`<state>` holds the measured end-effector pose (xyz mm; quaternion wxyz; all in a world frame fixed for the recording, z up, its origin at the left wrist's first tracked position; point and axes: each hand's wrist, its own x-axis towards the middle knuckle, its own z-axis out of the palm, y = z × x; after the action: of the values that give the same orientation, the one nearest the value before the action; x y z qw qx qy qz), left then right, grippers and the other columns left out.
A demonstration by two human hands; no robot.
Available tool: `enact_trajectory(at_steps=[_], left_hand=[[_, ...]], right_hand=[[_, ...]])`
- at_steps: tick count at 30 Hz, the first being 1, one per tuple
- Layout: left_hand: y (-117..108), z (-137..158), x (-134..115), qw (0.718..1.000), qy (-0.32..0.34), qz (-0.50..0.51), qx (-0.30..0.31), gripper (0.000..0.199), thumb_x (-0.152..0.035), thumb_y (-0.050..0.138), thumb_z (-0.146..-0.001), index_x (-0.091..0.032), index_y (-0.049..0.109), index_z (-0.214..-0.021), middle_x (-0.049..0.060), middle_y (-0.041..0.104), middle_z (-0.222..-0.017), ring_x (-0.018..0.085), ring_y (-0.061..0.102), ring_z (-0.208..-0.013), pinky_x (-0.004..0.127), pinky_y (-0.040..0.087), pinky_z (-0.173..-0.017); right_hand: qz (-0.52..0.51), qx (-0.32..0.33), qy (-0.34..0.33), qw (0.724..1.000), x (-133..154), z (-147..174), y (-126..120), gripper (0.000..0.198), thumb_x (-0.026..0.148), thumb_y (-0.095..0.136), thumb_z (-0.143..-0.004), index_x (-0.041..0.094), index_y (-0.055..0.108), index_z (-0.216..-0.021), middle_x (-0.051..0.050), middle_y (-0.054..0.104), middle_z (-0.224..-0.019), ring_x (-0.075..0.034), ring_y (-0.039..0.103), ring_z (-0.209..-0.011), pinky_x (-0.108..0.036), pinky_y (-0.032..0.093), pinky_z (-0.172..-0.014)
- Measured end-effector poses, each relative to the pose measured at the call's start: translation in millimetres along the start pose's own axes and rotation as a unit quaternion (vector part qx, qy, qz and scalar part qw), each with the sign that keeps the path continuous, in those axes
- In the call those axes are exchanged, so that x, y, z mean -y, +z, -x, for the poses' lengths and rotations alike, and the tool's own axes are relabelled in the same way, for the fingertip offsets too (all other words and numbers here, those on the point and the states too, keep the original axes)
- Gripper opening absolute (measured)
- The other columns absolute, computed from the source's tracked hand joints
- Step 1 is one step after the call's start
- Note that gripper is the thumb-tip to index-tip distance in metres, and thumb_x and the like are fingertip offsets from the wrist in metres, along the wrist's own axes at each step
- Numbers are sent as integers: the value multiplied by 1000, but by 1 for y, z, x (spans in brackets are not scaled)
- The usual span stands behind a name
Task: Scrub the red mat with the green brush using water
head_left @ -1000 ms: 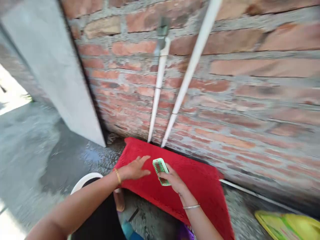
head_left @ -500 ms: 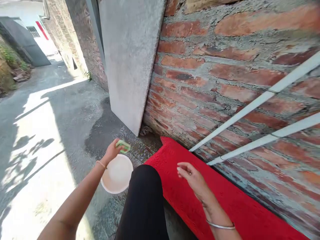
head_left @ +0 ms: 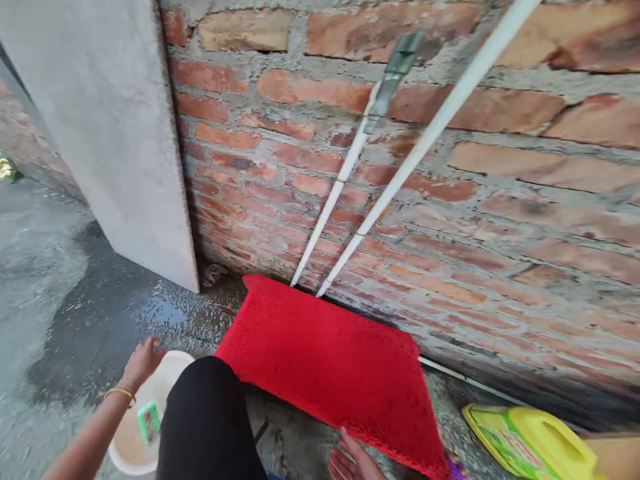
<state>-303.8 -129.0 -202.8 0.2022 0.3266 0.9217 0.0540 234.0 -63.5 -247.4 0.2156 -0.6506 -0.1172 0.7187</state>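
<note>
My left hand (head_left: 144, 365) is over the far rim of a pale plastic basin (head_left: 131, 460), with nothing in it and its fingers loosely apart. Inside the basin lies a small green block (head_left: 149, 422); whether it is a brush or a sponge I cannot tell. A red, fluffy-looking mat (head_left: 325, 360) is spread in front of me along the foot of the wall, its underside hidden. At its near edge, my right hand (head_left: 353, 460) is empty with the fingers stretched out, partly cut off by the frame.
A brick wall (head_left: 425, 287) runs behind the mat, with two white pipes (head_left: 350, 247) slanting down it. A grey slab (head_left: 125, 147) leans at the left above wet concrete (head_left: 95, 320). At the lower right is a yellow jug (head_left: 540, 440). My knee is between basin and mat.
My left hand has let go of the green block, which now lies in the basin. My right hand has moved to the mat's near edge. The view has turned right, showing the yellow jug.
</note>
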Motion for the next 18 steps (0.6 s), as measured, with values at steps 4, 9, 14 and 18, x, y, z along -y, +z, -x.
enact_trajectory(at_steps=[4, 9, 14, 18], left_hand=[[-48, -31, -163, 962, 266, -21, 59, 39, -34, 48, -83, -19, 60, -116, 8, 71, -99, 24, 68, -91, 32, 49, -85], [4, -7, -367, 859, 470, -94, 180, 29, -30, 56, -81, -23, 68, -107, 7, 72, -112, 25, 65, -107, 34, 45, -97], [93, 19, -482, 823, 495, -171, 220, 54, -50, 58, -84, -24, 57, -131, 13, 58, -140, 30, 49, -134, 42, 34, -112], [136, 20, -518, 815, 483, -212, 239, 66, -57, 51, -87, -20, 49, -140, 19, 48, -149, 35, 41, -140, 50, 29, -115]], right_hand=[[-147, -38, 24, 988, 11, -18, 11, 57, 60, 88, -44, 25, 52, -71, -2, 66, -72, -19, 70, -76, -35, 60, -82], [-202, -65, 16, 977, 2, -43, 13, 61, 73, 79, -48, 26, 53, -77, -1, 62, -76, -20, 69, -83, -37, 60, -86], [-175, -12, 7, 984, -8, -53, 4, 57, 71, 79, -50, 28, 59, -82, -3, 67, -83, -25, 69, -97, -40, 60, -84], [-118, 32, -44, 992, 23, -54, -39, 46, 58, 80, -57, 35, 66, -94, 0, 71, -91, -28, 69, -102, -41, 62, -79]])
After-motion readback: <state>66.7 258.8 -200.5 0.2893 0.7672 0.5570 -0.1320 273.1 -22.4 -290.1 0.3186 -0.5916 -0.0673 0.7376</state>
